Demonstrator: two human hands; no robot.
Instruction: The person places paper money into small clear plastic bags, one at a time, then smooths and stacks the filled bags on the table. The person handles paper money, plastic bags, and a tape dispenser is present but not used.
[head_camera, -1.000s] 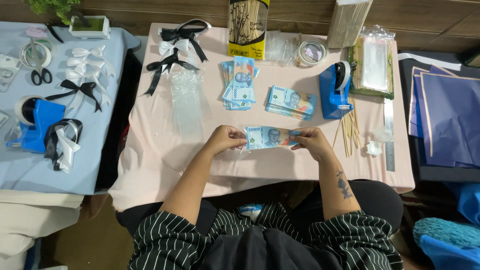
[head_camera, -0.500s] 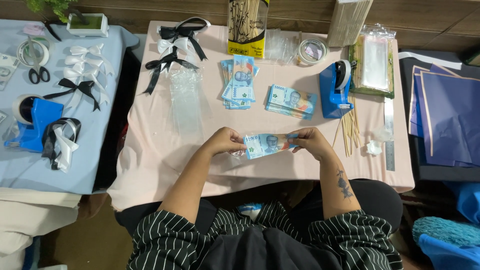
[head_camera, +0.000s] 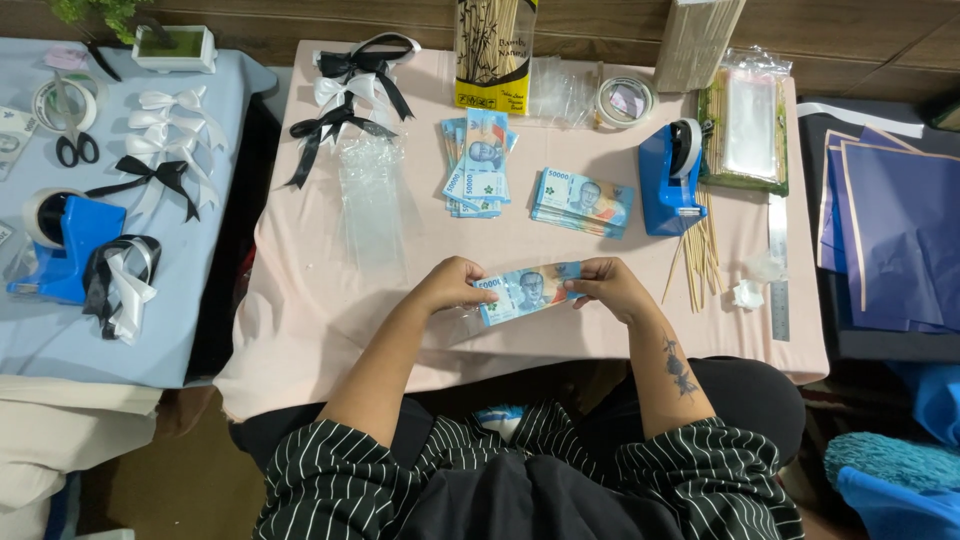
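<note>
A single blue banknote (head_camera: 528, 290) is held between the two hands, just above the near part of the pink worktop (head_camera: 330, 300). Its left end is pinched by the fingers of the left hand (head_camera: 455, 285), and its right end is pinched by the fingers of the right hand (head_camera: 605, 287), so that the note spans the gap between them. The long axis of the note runs left to right, tilted slightly, with the right end raised a little farther from the person than the left. The printed face is turned upward.

Farther back on the worktop, two piles of banknotes are laid: a fanned pile (head_camera: 478, 165) with its long axis running away from the person, and a neater stack (head_camera: 583, 201) lying crosswise just beside it. One blue tape dispenser (head_camera: 668, 180) is set to the right of the stack, and a bundle of thin wooden skewers (head_camera: 697, 258) is spread near it. Clear plastic sleeves (head_camera: 372, 205) are laid to the left of the piles. A second blue tape dispenser (head_camera: 62, 243) is seen on the neighbouring blue-covered table (head_camera: 150, 330).
</note>
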